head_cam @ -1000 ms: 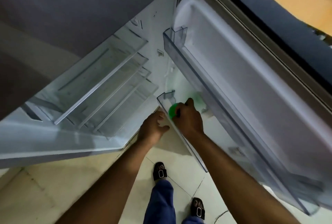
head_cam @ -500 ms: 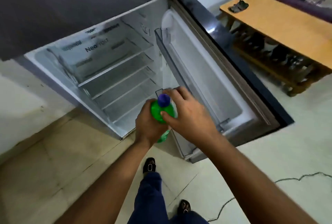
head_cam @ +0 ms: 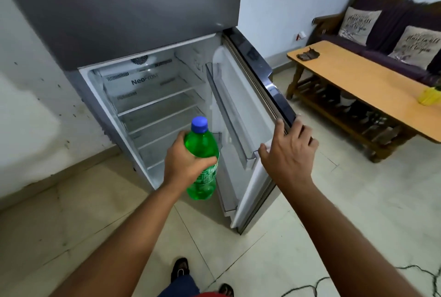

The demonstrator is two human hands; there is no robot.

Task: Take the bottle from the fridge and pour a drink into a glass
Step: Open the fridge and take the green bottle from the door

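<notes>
A green plastic bottle (head_cam: 202,146) with a blue cap is upright in my left hand (head_cam: 185,162), held around its middle in front of the open fridge (head_cam: 148,96). The fridge shelves look bare. My right hand (head_cam: 287,151) rests on the outer edge of the open fridge door (head_cam: 241,106), fingers wrapped over the edge. No glass is in view.
A wooden coffee table (head_cam: 353,77) stands to the right with a yellow object (head_cam: 430,96) and a dark item (head_cam: 307,54) on it. Behind it is a dark sofa (head_cam: 391,24) with two cushions. A black cable (head_cam: 310,287) lies on the tiled floor.
The bottle came out of the door shelf and passed from my right hand to my left. My right hand moved over to the door's edge. I stepped back and the view rose.
</notes>
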